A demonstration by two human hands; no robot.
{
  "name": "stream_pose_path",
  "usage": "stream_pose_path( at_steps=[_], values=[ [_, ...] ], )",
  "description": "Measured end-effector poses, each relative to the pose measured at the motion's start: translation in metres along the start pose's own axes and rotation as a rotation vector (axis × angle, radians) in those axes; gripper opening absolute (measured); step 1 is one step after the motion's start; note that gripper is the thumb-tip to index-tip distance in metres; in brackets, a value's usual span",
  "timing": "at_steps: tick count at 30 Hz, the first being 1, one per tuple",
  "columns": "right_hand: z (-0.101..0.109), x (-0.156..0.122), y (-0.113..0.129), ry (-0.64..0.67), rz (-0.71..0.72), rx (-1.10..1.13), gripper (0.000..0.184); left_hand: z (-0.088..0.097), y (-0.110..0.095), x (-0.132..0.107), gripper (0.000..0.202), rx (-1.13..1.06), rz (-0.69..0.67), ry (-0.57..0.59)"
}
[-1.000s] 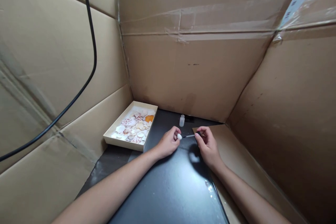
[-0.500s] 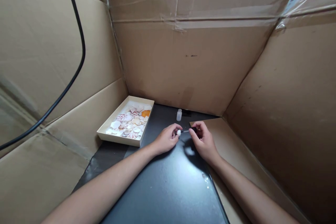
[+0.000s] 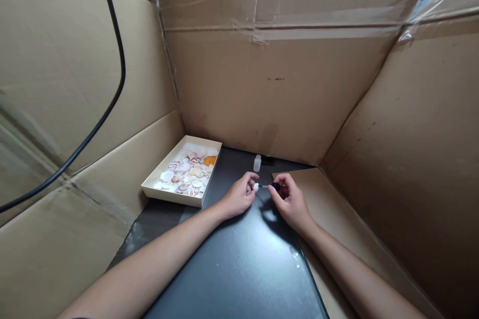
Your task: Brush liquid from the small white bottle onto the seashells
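Note:
My left hand (image 3: 239, 195) rests on the black mat (image 3: 239, 264) and pinches a small white shell (image 3: 256, 187) between its fingertips. My right hand (image 3: 290, 200) holds a thin brush with a black cap (image 3: 275, 186), its tip touching the shell. A small clear bottle (image 3: 257, 163) stands open just behind both hands. A cream tray (image 3: 170, 196) with several pale, pink-striped and one orange shell sits to the left.
Cardboard walls close in the space on the left, back and right. A cardboard flap (image 3: 337, 229) lies on the floor right of the mat. A black cable (image 3: 112, 99) hangs across the left wall.
The brush tip has closed in from a small gap to touching the shell. Both hands stay near the same spot; the view shifted slightly.

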State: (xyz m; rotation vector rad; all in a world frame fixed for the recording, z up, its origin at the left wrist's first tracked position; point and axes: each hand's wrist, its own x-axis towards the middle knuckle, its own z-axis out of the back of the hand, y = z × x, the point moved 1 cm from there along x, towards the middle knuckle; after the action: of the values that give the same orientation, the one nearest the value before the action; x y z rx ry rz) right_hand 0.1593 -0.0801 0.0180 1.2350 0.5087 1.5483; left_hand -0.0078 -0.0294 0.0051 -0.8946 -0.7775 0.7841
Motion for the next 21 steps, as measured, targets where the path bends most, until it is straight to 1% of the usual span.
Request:
stream_pose_path(
  at_steps=[2, 5, 8, 11, 15, 18, 21],
  values=[
    [-0.0001, 0.0001, -0.0007, -0.017, 0.0, 0.017, 0.02, -0.0001, 0.0012, 0.0002, 0.027, -0.013, 0.013, -0.014],
    [-0.0009, 0.0003, -0.0026, 0.008, -0.023, 0.088, 0.019, -0.0003, 0.0026, 0.0009, 0.018, -0.003, 0.016, -0.001],
    [-0.0009, 0.0006, -0.0025, 0.006, -0.013, 0.028, 0.02, -0.0001, 0.0028, 0.0016, 0.016, -0.007, 0.003, 0.014],
    [0.0001, 0.0006, -0.0009, -0.028, 0.004, -0.01, 0.02, 0.0004, 0.0022, 0.0016, 0.016, -0.008, -0.021, 0.005],
    [0.0002, 0.0005, -0.0013, 0.011, -0.003, 0.014, 0.021, 0.0013, 0.0007, 0.001, 0.019, 0.018, -0.032, -0.002],
    [0.0005, 0.0004, -0.0023, -0.01, 0.006, -0.036, 0.022, 0.0019, -0.0008, 0.0005, 0.021, 0.047, -0.036, -0.006],
    [0.0007, 0.0001, -0.0017, -0.014, 0.008, -0.007, 0.021, 0.0021, -0.0018, 0.0002, 0.022, 0.051, -0.035, -0.006]
  ],
)
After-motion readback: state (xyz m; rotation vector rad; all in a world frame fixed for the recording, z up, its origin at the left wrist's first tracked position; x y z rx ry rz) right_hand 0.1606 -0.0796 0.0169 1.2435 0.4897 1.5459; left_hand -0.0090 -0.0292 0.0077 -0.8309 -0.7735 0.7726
